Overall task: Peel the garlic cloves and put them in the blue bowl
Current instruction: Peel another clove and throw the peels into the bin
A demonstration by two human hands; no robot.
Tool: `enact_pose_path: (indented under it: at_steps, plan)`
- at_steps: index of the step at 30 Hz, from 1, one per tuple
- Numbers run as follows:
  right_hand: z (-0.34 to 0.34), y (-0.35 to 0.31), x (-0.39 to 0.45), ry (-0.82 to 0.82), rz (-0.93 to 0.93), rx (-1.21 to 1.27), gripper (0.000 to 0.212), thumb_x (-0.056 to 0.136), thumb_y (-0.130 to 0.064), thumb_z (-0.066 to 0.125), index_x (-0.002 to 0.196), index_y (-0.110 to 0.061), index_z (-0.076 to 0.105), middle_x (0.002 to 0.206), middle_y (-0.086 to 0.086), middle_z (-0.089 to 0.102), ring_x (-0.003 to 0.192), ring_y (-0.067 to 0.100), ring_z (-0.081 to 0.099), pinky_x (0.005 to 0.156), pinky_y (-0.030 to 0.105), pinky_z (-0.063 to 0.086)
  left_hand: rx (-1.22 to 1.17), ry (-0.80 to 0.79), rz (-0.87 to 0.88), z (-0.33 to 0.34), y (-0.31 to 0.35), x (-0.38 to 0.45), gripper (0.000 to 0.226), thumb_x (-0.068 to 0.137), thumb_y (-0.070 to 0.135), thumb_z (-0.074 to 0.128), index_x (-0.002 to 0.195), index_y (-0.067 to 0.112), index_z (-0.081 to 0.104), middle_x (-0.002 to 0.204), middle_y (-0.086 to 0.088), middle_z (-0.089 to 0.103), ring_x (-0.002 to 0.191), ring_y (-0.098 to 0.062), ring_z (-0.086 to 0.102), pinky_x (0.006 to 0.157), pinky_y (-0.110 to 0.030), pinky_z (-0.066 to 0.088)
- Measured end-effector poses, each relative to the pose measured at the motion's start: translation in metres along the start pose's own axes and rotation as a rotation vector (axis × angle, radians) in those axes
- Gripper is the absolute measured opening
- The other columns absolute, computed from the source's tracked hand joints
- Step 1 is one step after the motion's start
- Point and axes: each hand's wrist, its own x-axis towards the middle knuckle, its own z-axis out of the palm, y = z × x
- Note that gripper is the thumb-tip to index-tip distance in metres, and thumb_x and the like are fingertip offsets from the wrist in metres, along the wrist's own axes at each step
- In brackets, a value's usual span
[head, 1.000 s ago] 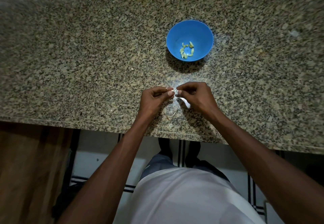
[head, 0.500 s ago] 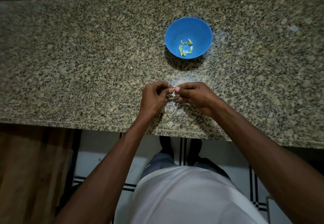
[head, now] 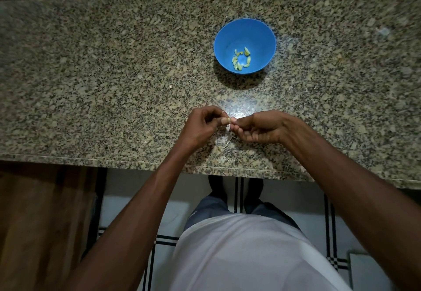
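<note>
My left hand (head: 200, 126) and right hand (head: 259, 129) meet fingertip to fingertip just above the speckled granite surface (head: 91, 85), near its front edge, both pinching one small pale garlic clove (head: 230, 121) between them. Thin strips of papery garlic skin (head: 224, 143) lie on the surface under my hands. Farther back stands the round blue plastic bowl (head: 262, 40), with several peeled yellowish cloves (head: 241, 60) in its bottom.

The garlic clove (head: 229, 120) was almost all hidden between my fingertips, too small to see well. The surface (head: 114, 74) was cut off at both sides. My arms ran off the bottom.
</note>
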Motion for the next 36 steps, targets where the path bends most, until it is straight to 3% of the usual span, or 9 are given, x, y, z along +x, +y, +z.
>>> enact_pose_path:
  at_steps: [3, 9, 13, 16, 20, 26, 31, 34, 36]
  plan:
    - [0.0, 0.0, -0.001, 0.0, 0.011, -0.036, 0.013, 0.104, -0.005, 0.058, 0.099, 0.0, 0.069, 0.084, 0.007, 0.071, 0.071, 0.007, 0.066, 0.063, 0.014, 0.058, -0.034, -0.055, -0.005, -0.005, -0.001, 0.0, 0.01, 0.094, 0.008, 0.075, 0.103, 0.005, 0.076, 0.101, -0.009, 0.078, 0.101, -0.026, 0.074, 0.097, -0.048, 0.059]
    - [-0.001, -0.006, 0.0, -0.019, 0.055, -0.008, 0.014, 0.103, -0.007, 0.06, 0.098, 0.001, 0.071, 0.085, 0.007, 0.071, 0.073, 0.008, 0.065, 0.064, 0.015, 0.058, -0.045, -0.12, -0.031, -0.013, 0.006, 0.004, 0.013, 0.095, 0.011, 0.075, 0.106, 0.004, 0.076, 0.101, -0.008, 0.078, 0.097, -0.019, 0.074, 0.086, -0.027, 0.058]
    - [0.0, -0.007, 0.002, 0.031, -0.014, -0.075, 0.012, 0.102, -0.01, 0.064, 0.103, 0.0, 0.072, 0.088, 0.007, 0.073, 0.077, 0.009, 0.067, 0.066, 0.017, 0.06, 0.023, -0.102, -0.027, -0.01, 0.007, 0.004, 0.015, 0.096, 0.023, 0.075, 0.104, 0.01, 0.075, 0.098, -0.006, 0.077, 0.092, -0.018, 0.073, 0.084, -0.035, 0.06]
    - [0.002, -0.006, 0.004, 0.123, -0.144, -0.216, 0.009, 0.098, -0.008, 0.071, 0.102, -0.001, 0.073, 0.091, 0.011, 0.076, 0.081, 0.013, 0.068, 0.073, 0.021, 0.06, 0.011, -0.059, -0.034, -0.006, 0.002, 0.001, 0.016, 0.097, 0.025, 0.074, 0.104, 0.01, 0.075, 0.098, -0.007, 0.077, 0.096, -0.025, 0.073, 0.092, -0.046, 0.06]
    - [0.006, 0.003, 0.005, 0.281, -0.413, -0.337, 0.012, 0.093, 0.0, 0.076, 0.104, 0.004, 0.076, 0.094, 0.021, 0.077, 0.079, 0.02, 0.072, 0.068, 0.026, 0.064, 0.004, -0.022, -0.075, 0.001, -0.002, 0.001, 0.022, 0.096, 0.035, 0.075, 0.103, 0.014, 0.075, 0.099, -0.007, 0.076, 0.098, -0.027, 0.072, 0.094, -0.054, 0.058]
    - [0.01, 0.021, 0.013, 0.452, -0.758, -0.648, 0.01, 0.099, -0.009, 0.072, 0.103, -0.005, 0.08, 0.087, 0.008, 0.081, 0.078, 0.02, 0.078, 0.078, 0.037, 0.066, 0.0, 0.008, -0.125, 0.007, -0.001, 0.005, 0.03, 0.096, 0.044, 0.069, 0.103, 0.015, 0.072, 0.097, -0.007, 0.076, 0.099, -0.028, 0.072, 0.093, -0.055, 0.058]
    - [0.009, 0.028, 0.018, 0.433, -0.796, -0.596, 0.014, 0.095, -0.014, 0.078, 0.106, -0.007, 0.081, 0.093, 0.006, 0.081, 0.087, 0.021, 0.08, 0.085, 0.041, 0.066, 0.004, 0.003, -0.158, 0.009, -0.001, 0.006, 0.029, 0.102, 0.039, 0.064, 0.107, 0.011, 0.069, 0.096, -0.003, 0.076, 0.091, -0.018, 0.072, 0.085, -0.043, 0.058]
    - [0.009, 0.027, 0.016, 0.377, -0.776, -0.485, 0.014, 0.095, -0.008, 0.077, 0.107, -0.001, 0.079, 0.095, 0.013, 0.081, 0.092, 0.028, 0.079, 0.088, 0.042, 0.065, 0.006, -0.015, -0.166, 0.011, 0.001, 0.006, 0.033, 0.104, 0.043, 0.062, 0.111, 0.011, 0.066, 0.099, -0.002, 0.077, 0.093, -0.014, 0.073, 0.077, -0.034, 0.055]
    - [0.01, 0.025, 0.015, 0.364, -0.775, -0.489, 0.014, 0.096, -0.006, 0.075, 0.107, 0.001, 0.078, 0.094, 0.016, 0.08, 0.091, 0.03, 0.079, 0.085, 0.039, 0.065, 0.045, -0.011, -0.167, 0.013, 0.005, 0.005, 0.033, 0.105, 0.042, 0.06, 0.112, 0.01, 0.064, 0.095, 0.003, 0.074, 0.083, 0.002, 0.069, 0.07, -0.022, 0.051]
